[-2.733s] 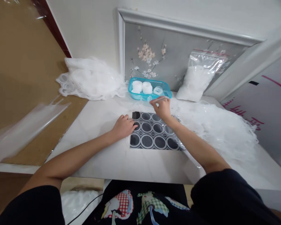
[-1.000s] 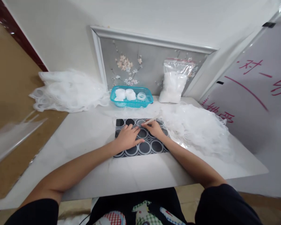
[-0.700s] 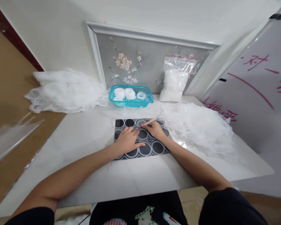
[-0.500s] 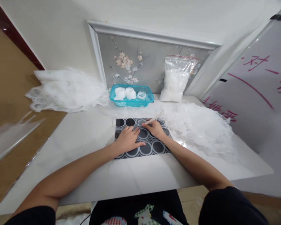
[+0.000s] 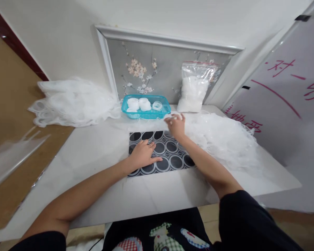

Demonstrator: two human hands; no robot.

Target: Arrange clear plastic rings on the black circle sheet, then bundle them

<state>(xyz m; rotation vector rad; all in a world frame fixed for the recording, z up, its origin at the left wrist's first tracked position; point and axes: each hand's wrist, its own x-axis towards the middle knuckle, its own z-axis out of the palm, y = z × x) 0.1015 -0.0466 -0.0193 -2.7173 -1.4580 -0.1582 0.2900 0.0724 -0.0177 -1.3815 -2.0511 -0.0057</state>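
My left hand (image 5: 142,153) lies flat, fingers spread, on a dark mat (image 5: 170,163) printed with rows of pale rings. A clear sheet with circular outlines seems to cover it, and several circles near its back edge look solid black. Above the mat's back edge is my right hand (image 5: 176,126), fingers curled together and slightly blurred. Something whitish shows at its fingertips, but I cannot make out what it is. Just left of that hand stands a blue plastic basket (image 5: 146,114) holding stacks of white rings (image 5: 144,104) and a few loose ones.
To the right spreads a heap of translucent plastic scraps (image 5: 225,143). A pile of ring-holed white sheets (image 5: 75,101) lies on the left. Behind, a filled zip bag (image 5: 193,92) leans on a framed flower panel (image 5: 162,62). A whiteboard with red writing (image 5: 285,104) stands at right.
My right hand has risen from the mat and moved back toward the basket's right end. One more circle in the back row now looks black. My left hand stays in place.
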